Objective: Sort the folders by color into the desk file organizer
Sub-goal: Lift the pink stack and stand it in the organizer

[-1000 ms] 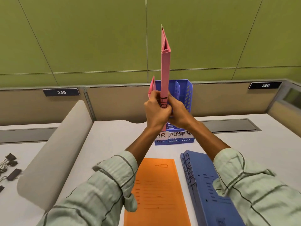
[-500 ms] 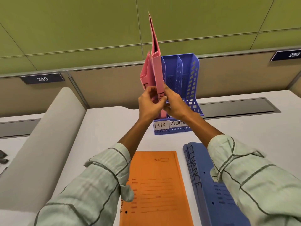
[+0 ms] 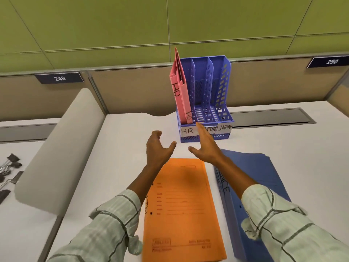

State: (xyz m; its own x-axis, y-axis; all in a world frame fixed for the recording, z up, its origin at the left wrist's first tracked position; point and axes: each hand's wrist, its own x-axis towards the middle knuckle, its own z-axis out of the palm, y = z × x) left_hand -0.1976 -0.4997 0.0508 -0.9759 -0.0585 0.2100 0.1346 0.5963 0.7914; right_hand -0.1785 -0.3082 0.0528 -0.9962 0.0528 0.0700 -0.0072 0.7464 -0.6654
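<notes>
A blue desk file organizer point(image 3: 217, 95) stands at the back of the desk, its three slots labelled HR, ADMIN and FINANCE. Two pink folders point(image 3: 181, 89) marked HR stand upright in the left slot; the other two slots hold nothing. An orange folder point(image 3: 181, 210) lies flat in front of me, and blue folders point(image 3: 251, 178) lie flat to its right. My left hand point(image 3: 157, 148) hovers empty over the desk, fingers loosely curved. My right hand point(image 3: 204, 146) is empty too, fingers straight, fingertips in front of the organizer's labels.
A grey rounded desk divider point(image 3: 60, 144) runs along the left. Black binder clips point(image 3: 9, 167) lie beyond it at the far left. A cable tray slot point(image 3: 272, 118) sits behind the organizer on the right. Green partition panels with tags 249 and 250 close the back.
Both hands held a pink folder upright above the organizer. The folder now stands in the HR slot beside the other pink one, and both hands have let go and drawn back toward me.
</notes>
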